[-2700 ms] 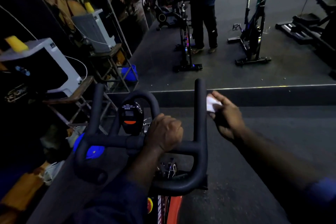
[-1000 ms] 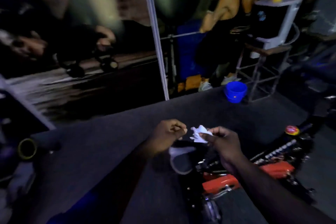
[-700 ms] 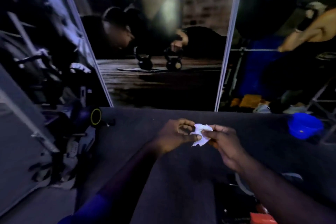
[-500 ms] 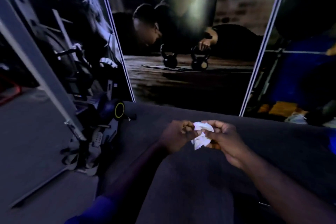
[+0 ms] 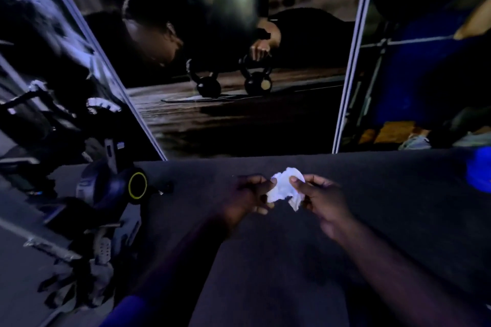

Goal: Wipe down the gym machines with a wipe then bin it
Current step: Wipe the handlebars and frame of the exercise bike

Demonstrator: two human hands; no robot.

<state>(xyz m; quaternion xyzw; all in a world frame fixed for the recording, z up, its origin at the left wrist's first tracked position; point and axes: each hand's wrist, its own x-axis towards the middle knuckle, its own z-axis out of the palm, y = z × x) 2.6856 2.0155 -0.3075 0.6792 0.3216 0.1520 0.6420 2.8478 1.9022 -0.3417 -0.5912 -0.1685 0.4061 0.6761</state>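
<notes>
Wipe (image 5: pixel 283 189) crumpled in pinching grip of left hand (image 5: pixel 245 198) and right hand (image 5: pixel 322 198); blue bucket (image 5: pixel 479 171) contents unseen

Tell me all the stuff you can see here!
wipe: one, white, crumpled, between both hands
gym machine: one, black with a yellow ring, left on the floor
wall picture: one, dark, shows two kettlebells, straight ahead
bucket: one, blue, far right edge, mostly cut off
floor: one, dark grey, underneath everything
left hand: one, pinches the wipe's left side
right hand: one, pinches the wipe's right side
</notes>
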